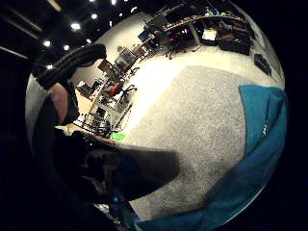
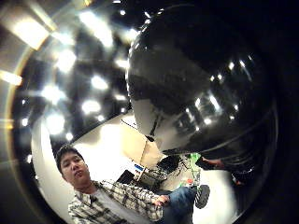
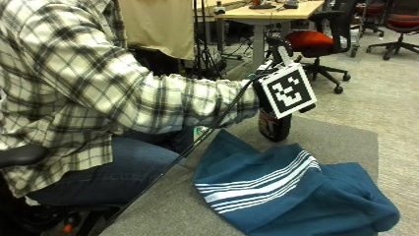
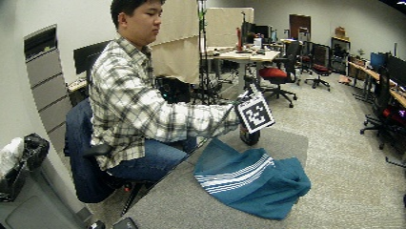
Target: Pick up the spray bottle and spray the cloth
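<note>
Black-and-white plaid flannel shirt (image 3: 98, 93), blue jeans (image 3: 124, 172), black glove on right hand (image 3: 265, 98)

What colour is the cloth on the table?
The cloth is teal blue with white stripes, clearest in the outside view.

We see the person's right arm stretched forward at about chest height, its plaid sleeve (image 3: 164, 101) running level out to the wrist. The gloved right hand (image 3: 267, 98) sits at the top of the spray bottle (image 3: 275, 127), largely hidden from the outside. In the thumb side palm view the bottle's dark body fills the picture close against the palm, so the fingers wrap it.
</note>
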Demonstrator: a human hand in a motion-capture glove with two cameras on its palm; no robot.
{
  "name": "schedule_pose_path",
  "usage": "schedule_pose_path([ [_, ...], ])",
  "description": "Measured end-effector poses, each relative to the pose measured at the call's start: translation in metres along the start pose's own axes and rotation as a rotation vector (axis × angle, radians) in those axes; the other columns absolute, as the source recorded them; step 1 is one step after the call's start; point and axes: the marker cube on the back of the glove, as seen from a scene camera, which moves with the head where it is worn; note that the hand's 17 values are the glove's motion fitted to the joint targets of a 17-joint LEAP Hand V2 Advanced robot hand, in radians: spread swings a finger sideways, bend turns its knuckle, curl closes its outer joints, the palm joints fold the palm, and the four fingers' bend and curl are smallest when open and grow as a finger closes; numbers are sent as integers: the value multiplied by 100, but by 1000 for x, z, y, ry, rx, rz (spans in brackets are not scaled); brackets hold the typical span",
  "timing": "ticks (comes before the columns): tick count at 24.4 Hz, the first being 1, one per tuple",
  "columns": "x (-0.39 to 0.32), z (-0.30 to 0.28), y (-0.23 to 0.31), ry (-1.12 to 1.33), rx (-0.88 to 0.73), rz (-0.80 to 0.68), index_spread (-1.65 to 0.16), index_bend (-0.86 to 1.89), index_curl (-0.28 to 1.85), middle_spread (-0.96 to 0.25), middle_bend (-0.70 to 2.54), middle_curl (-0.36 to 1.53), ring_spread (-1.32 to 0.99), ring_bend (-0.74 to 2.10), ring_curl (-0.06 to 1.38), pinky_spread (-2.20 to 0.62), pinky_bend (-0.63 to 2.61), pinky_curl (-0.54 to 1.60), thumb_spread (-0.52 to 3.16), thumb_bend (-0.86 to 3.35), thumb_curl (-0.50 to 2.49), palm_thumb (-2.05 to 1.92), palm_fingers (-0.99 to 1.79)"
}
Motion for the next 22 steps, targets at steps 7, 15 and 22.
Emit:
schedule_pose_path([
  [7, 1, -6, 11, 102, -118, 41, -29, 10, 51, -12, 42, 46, -14, 46, 45, 2, 39, 42, 57, -6, 75, 90, 61],
  [15, 2, -22, 24, 282, -195, 90, -37, 15, 44, -13, 24, 39, -4, 27, 37, 12, 33, 36, 77, -7, 68, 68, 6],
  [22, -9, -58, 51, 531, -219, 130, -39, 15, 39, -13, 20, 36, -1, 25, 32, 16, 33, 32, 87, -4, 63, 60, 9],
])
